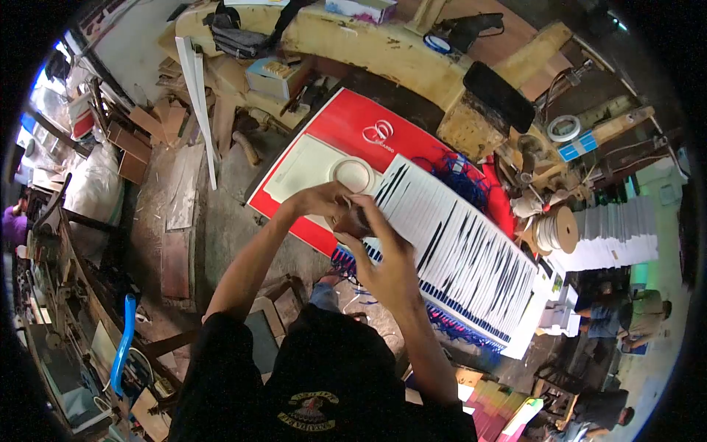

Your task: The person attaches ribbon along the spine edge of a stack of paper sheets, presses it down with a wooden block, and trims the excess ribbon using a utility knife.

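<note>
My left hand (322,200) and my right hand (387,269) meet over the near edge of a red sheet (346,114) with a white logo. The fingers of my right hand curl around a small brown, rounded object (355,221), mostly covered by them, so its kind is unclear. My left fingers are pinched together at its upper side; what they grip is hidden. Just beyond lies a roll of pale tape (352,174) on a cream board (305,171). Right of my hands stretches a long row of stacked white paper pieces (460,247) with dark blue cords along both sides.
A bundle of blue cords (460,177) lies behind the stack. A dark phone-like slab (499,96) rests on a worn block, near a spool of white cord (554,230). A grey bag (243,37) sits at the back. Other people (644,313) are at the far right.
</note>
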Demonstrator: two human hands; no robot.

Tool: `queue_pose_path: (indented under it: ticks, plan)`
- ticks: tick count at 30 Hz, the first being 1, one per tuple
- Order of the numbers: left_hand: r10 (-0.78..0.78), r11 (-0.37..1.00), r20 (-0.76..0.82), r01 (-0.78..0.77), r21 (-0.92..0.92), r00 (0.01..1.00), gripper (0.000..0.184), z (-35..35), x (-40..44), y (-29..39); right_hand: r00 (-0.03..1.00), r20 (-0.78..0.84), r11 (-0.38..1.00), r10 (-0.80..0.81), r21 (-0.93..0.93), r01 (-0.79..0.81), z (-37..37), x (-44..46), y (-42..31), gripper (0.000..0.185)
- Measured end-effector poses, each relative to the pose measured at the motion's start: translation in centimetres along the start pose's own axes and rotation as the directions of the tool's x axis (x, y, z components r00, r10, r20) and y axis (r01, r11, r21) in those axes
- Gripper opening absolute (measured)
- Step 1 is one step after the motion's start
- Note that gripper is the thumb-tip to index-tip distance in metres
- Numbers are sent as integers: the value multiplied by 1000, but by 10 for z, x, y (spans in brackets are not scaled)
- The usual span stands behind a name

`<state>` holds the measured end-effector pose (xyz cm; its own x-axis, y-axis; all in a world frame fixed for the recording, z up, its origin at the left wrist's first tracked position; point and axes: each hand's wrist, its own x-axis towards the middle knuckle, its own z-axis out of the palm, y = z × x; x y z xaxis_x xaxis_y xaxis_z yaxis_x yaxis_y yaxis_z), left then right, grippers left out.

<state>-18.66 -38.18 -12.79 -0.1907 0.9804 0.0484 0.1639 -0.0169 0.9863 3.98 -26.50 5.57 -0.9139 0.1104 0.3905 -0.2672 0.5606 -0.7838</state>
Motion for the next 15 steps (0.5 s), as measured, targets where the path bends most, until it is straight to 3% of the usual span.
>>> queue_pose_path:
  ticks: [1,2,4,5,6,7,8,10,12,13,15]
  plan:
    - [-65,998,-33,64,-29,997,27,1,3,5,984,-157,996,-87,-37,82,-11,2,-23,57]
    - [-142,988,-58,138,-72,988,26,6,1,8,985,-151,996,-84,-35,79,-7,-9,-22,57]
    - [-182,983,-73,182,-12,981,24,12,-8,55,930,-305,973,-204,44,227,5,-30,-3,54]
    - [-250,965,-128,235,-120,960,24,19,-14,74,981,-36,953,-188,-248,174,9,-32,11,56]
    - [-248,966,-69,252,55,966,25,12,-8,60,981,-46,950,-187,-261,169,8,-37,14,56]
    - [-245,943,-9,241,229,969,26,4,-2,45,998,-20,972,-66,-227,60,7,-38,16,57]
    - [-314,949,-66,312,-49,947,32,8,-6,36,999,22,981,41,-192,-36,2,-34,21,59]
    - [-361,914,-81,336,-230,929,32,15,-11,74,979,-199,999,-46,-28,41,-9,-30,-9,60]
    - [-440,886,-65,421,-196,896,35,19,-7,85,935,-308,982,-177,-115,148,-9,-49,-5,60]
    - [-505,856,-69,490,-163,860,37,19,-5,86,931,-323,984,-168,-115,138,-5,-54,6,60]
    - [-517,850,-59,505,-148,854,37,21,-6,88,998,-59,975,4,-221,-17,0,-62,19,62]
